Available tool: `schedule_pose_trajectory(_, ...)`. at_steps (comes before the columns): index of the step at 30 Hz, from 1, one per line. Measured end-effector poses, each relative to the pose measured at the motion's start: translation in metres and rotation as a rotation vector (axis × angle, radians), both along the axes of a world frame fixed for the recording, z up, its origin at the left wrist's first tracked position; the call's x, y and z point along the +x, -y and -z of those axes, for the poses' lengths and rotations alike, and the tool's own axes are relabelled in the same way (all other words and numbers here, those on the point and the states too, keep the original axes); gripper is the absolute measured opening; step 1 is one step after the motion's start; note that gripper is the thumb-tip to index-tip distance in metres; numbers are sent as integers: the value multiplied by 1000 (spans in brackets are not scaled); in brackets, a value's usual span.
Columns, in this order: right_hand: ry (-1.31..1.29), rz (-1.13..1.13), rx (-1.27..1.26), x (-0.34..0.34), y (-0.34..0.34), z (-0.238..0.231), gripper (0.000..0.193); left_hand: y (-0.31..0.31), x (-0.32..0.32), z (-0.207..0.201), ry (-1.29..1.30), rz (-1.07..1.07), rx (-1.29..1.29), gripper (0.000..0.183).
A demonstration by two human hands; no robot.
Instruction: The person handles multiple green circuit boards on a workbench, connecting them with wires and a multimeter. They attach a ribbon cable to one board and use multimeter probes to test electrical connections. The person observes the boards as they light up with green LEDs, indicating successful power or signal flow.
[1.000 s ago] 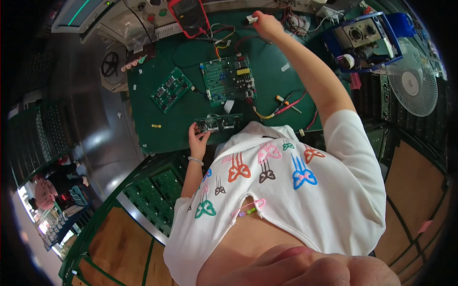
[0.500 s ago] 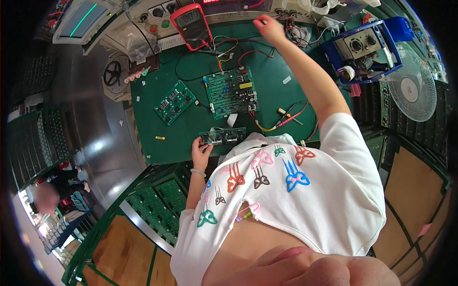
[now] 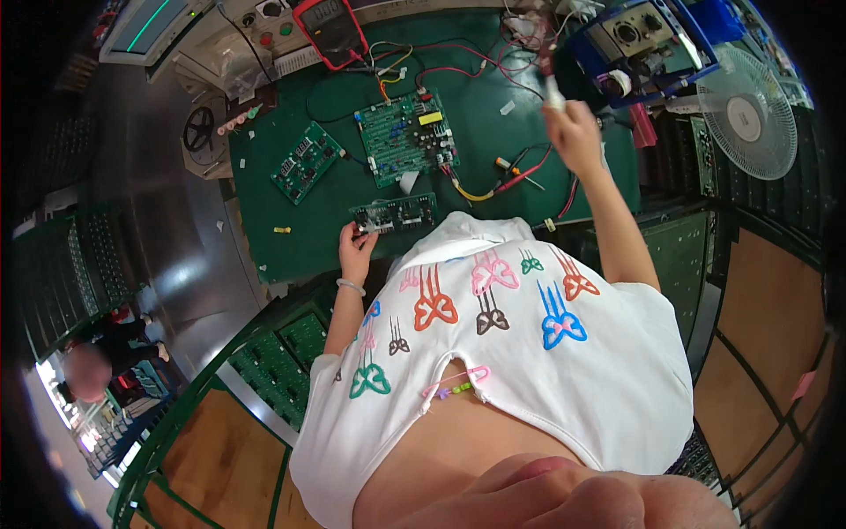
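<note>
My left hand point(image 3: 357, 250) pinches the left end of a narrow circuit board point(image 3: 412, 213) near the bench's front edge. A white ribbon cable point(image 3: 409, 182) runs from it toward a large green circuit board point(image 3: 381, 152) with wires plugged in at its top and lower right. Out over the right of the bench, my right hand point(image 3: 577, 137) is closed round a slim white and dark-red stick-like thing point(image 3: 552, 91), blurred, its kind unclear. To the left lies a green board with digit displays point(image 3: 304, 165).
A red multimeter point(image 3: 330, 33) stands at the back. Red and black leads cross the bench by a small screwdriver point(image 3: 522, 174). A blue bin point(image 3: 693, 76) holding a grey instrument and a white fan point(image 3: 745, 120) stand right. Another person point(image 3: 123, 353) is far left.
My right hand has come back from the rear of the bench toward me and to the right, with the stick-like thing now showing. My left hand keeps hold of the narrow board. The view has shifted.
</note>
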State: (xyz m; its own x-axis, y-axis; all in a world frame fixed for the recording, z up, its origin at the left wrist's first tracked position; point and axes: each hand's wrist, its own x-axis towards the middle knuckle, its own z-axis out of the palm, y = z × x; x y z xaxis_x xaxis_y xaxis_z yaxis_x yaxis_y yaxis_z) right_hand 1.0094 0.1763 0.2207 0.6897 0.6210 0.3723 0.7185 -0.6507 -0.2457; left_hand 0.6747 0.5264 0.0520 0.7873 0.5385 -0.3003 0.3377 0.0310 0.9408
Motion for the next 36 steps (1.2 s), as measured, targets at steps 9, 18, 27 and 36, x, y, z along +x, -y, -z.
schedule_pose_trajectory(9,-346,71,-182,-37,-7,97,19,-2,3,0,-35,20,122,45)
schedule_pose_trajectory(18,-521,-50,139,5,-15,119,24,2,6,-17,-102,-71,249,38)
schedule_pose_trajectory(27,-449,26,-50,3,-25,138,23,-1,0,-25,-9,-206,308,38)
schedule_pose_trajectory(36,-433,78,-112,5,-32,143,23,-10,-17,-9,62,-102,174,44)
